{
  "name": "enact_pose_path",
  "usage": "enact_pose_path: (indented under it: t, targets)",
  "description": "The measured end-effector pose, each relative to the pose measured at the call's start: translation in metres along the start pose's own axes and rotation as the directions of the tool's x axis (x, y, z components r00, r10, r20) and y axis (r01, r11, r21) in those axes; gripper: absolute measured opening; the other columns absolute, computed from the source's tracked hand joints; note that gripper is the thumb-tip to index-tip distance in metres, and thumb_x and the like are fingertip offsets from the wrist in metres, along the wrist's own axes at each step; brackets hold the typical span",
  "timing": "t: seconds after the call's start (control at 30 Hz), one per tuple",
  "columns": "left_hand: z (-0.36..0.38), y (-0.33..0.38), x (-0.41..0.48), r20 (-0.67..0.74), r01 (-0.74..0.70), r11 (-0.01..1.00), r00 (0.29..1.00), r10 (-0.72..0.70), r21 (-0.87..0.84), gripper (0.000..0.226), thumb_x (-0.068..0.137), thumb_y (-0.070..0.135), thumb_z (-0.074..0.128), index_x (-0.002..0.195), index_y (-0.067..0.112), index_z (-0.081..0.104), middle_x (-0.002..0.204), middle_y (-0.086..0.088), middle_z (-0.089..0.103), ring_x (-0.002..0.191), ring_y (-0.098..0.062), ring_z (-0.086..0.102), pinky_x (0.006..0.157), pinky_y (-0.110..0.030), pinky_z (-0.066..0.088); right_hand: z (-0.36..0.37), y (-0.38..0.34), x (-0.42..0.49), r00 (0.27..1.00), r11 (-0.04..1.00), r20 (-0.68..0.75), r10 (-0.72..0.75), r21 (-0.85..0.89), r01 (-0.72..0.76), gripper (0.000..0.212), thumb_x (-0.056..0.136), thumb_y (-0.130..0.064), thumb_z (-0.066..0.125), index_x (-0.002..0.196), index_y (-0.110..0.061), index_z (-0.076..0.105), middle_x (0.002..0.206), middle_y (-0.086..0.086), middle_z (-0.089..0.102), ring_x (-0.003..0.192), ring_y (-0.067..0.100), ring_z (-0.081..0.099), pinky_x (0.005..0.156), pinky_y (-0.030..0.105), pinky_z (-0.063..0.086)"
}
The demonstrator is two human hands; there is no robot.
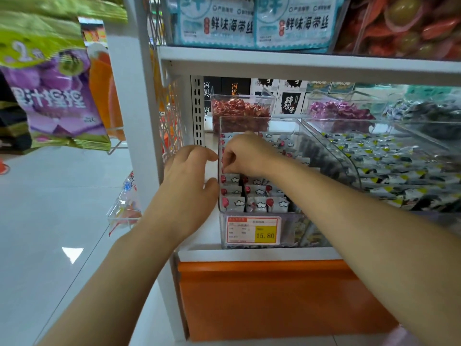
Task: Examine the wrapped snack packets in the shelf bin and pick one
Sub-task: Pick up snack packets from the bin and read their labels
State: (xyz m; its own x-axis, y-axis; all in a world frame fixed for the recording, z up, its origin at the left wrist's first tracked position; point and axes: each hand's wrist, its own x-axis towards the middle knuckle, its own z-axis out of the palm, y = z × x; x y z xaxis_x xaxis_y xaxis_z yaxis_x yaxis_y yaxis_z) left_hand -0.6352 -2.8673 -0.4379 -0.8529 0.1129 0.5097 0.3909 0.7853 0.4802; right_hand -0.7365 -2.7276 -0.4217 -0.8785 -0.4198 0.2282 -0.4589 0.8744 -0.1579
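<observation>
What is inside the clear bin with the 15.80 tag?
Rows of white packets with red dots and clouds. The right hand reaches in, covering those beneath it; lower layers cannot be seen.

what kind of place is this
Most likely a snack shop aisle: a clear bin of wrapped snack packets on a white shelf, a price tag reading 15.80 on its front, and hanging snack bags at left.

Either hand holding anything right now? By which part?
Right hand pinches the top edge of a white packet in the clear bin, not yet lifted. Left hand holds nothing, beside the bin's outer wall.
</observation>
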Motion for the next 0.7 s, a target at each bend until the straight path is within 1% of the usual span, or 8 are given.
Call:
enact_pose_path:
  t: [0.03, 0.1, 0.17, 0.3, 0.4, 0.5, 0.57, 0.7]
  targets:
    - [0.0, 0.0, 0.0, 0.0, 0.006, 1.0, 1.0, -0.006, -0.01, 0.043, 0.087, 0.004, 0.05, 0.128, 0.016, 0.048, 0.137, -0.002, 0.042, 0.13, -0.019, 0.03, 0.095, -0.017, 0.019, -0.001, -0.001, -0.001, 1.0, 0.998, -0.017, 0.0, 0.07, 0.001, 0.003, 0.08, -0.021, 0.072, 0.079, -0.019, 0.07, 0.083, -0.008, 0.062, 0.091, 0.014, 0.056, 0.084, 0.037, 0.048]
    - [0.0, 0.001, -0.001, -0.006, 0.011, 1.0, 1.0, -0.012, -0.029, 0.043, 0.087, 0.004, 0.05, 0.128, 0.016, 0.048, 0.137, -0.002, 0.041, 0.13, -0.018, 0.03, 0.095, -0.017, 0.02, -0.008, -0.003, -0.005, 0.995, 0.963, -0.097, 0.025, 0.268, 0.002, 0.013, 0.082, -0.013, 0.069, 0.072, -0.018, 0.063, 0.073, -0.013, 0.055, 0.072, 0.005, 0.053, 0.073, 0.03, 0.046]
    - [0.0, 0.002, -0.001, -0.02, 0.017, 0.999, 1.0, -0.018, -0.047, 0.043, 0.087, 0.005, 0.05, 0.128, 0.016, 0.047, 0.137, -0.002, 0.041, 0.13, -0.019, 0.032, 0.1, -0.022, 0.024, -0.018, -0.005, -0.013, 0.976, 0.907, -0.208, 0.069, 0.42, 0.026, 0.014, 0.086, -0.011, 0.063, 0.074, -0.017, 0.059, 0.075, -0.011, 0.054, 0.069, 0.001, 0.05, 0.069, 0.023, 0.044]
    - [0.0, 0.004, 0.0, -0.069, 0.035, 0.994, 0.997, -0.042, -0.101, 0.043, 0.087, 0.004, 0.05, 0.129, 0.013, 0.047, 0.134, -0.005, 0.043, 0.126, -0.02, 0.038, 0.105, -0.04, 0.036, -0.032, -0.004, -0.04, 0.895, 0.855, -0.418, 0.155, 0.51, 0.09, 0.016, 0.089, -0.01, 0.058, 0.077, -0.019, 0.053, 0.079, -0.009, 0.054, 0.07, 0.003, 0.05, 0.066, 0.012, 0.043]
    - [0.001, 0.005, 0.0, -0.128, 0.039, 0.991, 0.99, -0.055, -0.126, 0.041, 0.089, 0.008, 0.053, 0.129, 0.014, 0.048, 0.131, -0.005, 0.045, 0.122, -0.02, 0.042, 0.101, -0.039, 0.041, -0.035, 0.002, -0.067, 0.802, 0.768, -0.527, 0.282, 0.625, 0.141, 0.021, 0.09, -0.009, 0.056, 0.075, -0.023, 0.05, 0.079, -0.003, 0.056, 0.06, 0.006, 0.051, 0.053, 0.011, 0.043]
    - [0.004, 0.006, -0.001, -0.161, 0.018, 0.993, 0.986, -0.037, -0.118, 0.039, 0.092, 0.019, 0.053, 0.13, 0.017, 0.049, 0.124, -0.001, 0.046, 0.102, -0.009, 0.048, 0.079, -0.011, 0.039, -0.032, 0.01, -0.094, 0.758, 0.607, -0.484, 0.437, 0.78, 0.149, 0.008, 0.093, -0.008, 0.053, 0.086, -0.011, 0.054, 0.076, 0.004, 0.058, 0.052, 0.01, 0.053, 0.049, 0.022, 0.049]
    - [0.006, 0.009, -0.002, -0.135, 0.02, 0.991, 0.99, -0.038, -0.131, 0.039, 0.093, 0.027, 0.051, 0.131, 0.02, 0.05, 0.118, 0.002, 0.044, 0.088, -0.001, 0.048, 0.067, -0.002, 0.037, -0.029, 0.013, -0.107, 0.768, 0.491, -0.408, 0.493, 0.859, 0.142, 0.007, 0.094, -0.006, 0.051, 0.089, -0.005, 0.056, 0.073, 0.002, 0.058, 0.053, 0.009, 0.054, 0.05, 0.024, 0.051]
    - [0.009, 0.016, -0.005, -0.064, 0.019, 0.975, 0.997, -0.034, -0.223, 0.034, 0.093, 0.031, 0.047, 0.123, 0.018, 0.059, 0.114, -0.001, 0.048, 0.083, 0.014, 0.047, 0.068, 0.008, 0.03, -0.024, 0.012, -0.124, 0.824, 0.249, -0.256, 0.506, 0.958, 0.145, 0.016, 0.094, -0.006, 0.05, 0.081, -0.009, 0.059, 0.068, -0.001, 0.057, 0.054, 0.008, 0.054, 0.05, 0.022, 0.05]
